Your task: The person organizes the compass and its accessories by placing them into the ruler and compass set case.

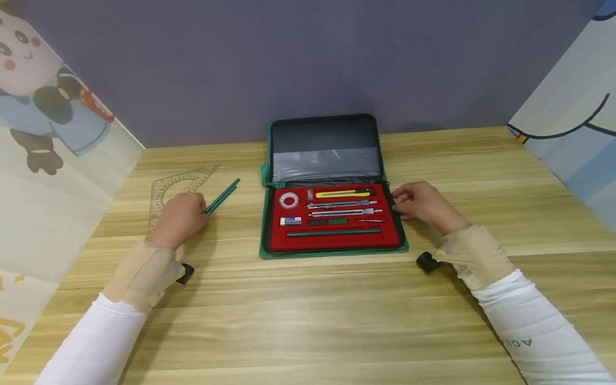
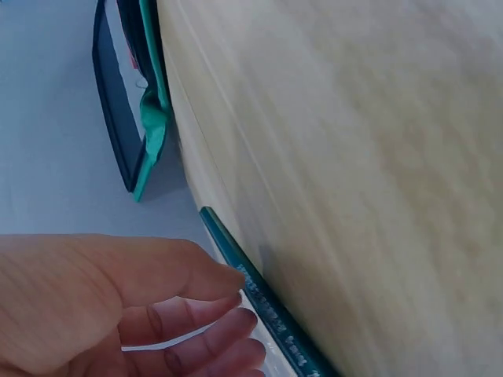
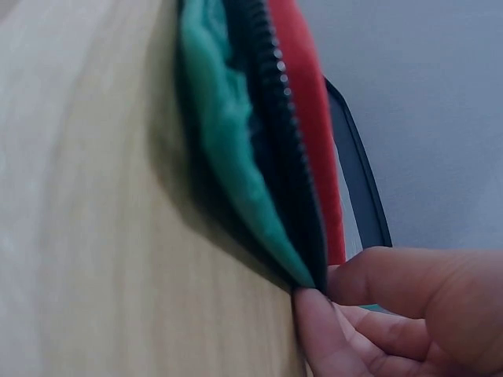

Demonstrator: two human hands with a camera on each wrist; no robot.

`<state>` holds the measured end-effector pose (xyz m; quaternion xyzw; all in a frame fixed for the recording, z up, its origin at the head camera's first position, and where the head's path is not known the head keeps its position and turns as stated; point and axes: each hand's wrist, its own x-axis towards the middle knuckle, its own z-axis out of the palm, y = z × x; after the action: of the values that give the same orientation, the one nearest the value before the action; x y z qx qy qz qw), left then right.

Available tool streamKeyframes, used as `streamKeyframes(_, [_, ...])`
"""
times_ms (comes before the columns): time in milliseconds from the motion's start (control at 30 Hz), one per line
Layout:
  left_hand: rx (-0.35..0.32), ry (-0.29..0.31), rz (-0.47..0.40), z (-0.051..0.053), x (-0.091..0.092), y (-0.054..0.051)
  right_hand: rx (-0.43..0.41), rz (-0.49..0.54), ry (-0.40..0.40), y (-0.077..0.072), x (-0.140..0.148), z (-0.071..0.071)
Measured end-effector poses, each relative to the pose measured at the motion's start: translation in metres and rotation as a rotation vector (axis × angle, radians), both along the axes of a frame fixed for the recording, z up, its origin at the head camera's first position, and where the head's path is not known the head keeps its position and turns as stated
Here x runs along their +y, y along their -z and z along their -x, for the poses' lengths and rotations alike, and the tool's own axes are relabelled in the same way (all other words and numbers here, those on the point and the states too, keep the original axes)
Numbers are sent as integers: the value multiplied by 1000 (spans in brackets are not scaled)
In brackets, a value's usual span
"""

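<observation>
Two slim green pencils [image 1: 231,187] lie side by side on the table at the left. My left hand [image 1: 180,216] is at their near ends; in the left wrist view its thumb tip meets the edge of a green pencil [image 2: 271,310], fingers loosely bent with a gap to the thumb. A green zip case [image 1: 337,253] lies open in the middle. Its red insert [image 1: 337,244] holds a yellow cutter [image 1: 337,194], metal compasses [image 1: 341,213], an eraser [image 1: 290,221] and one green pencil [image 1: 332,233]. My right hand [image 1: 423,203] pinches the case's right edge between thumb and finger.
A clear set square with a protractor arc [image 1: 156,200] lies at the left, partly behind the left hand. The case lid [image 1: 324,133] stands up towards the grey-purple back wall [image 1: 313,59]. Printed panels flank the wooden table [image 1: 289,321].
</observation>
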<state>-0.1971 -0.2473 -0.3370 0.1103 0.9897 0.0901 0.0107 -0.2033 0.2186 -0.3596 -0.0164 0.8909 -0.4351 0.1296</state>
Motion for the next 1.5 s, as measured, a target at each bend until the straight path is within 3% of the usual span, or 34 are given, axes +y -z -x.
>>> streamKeyframes(233, [-38, -20, -32, 3, -2, 2, 3, 6, 1, -1, 0, -1])
streamKeyframes(633, [-39, -9, -38, -1, 2, 2, 5, -9, -1, 1, 3, 0])
streamKeyframes(1100, [-29, 21, -54, 0, 1, 4, 1, -9, 0, 1, 2, 1])
streamKeyframes(1300, [2, 68, -86, -4, 13, -1, 6, -19, 0, 1, 1, 1])
streamKeyframes(1500, [38, 124, -97, -11, 36, -8, 6, -8, 5, 1, -1, 1])
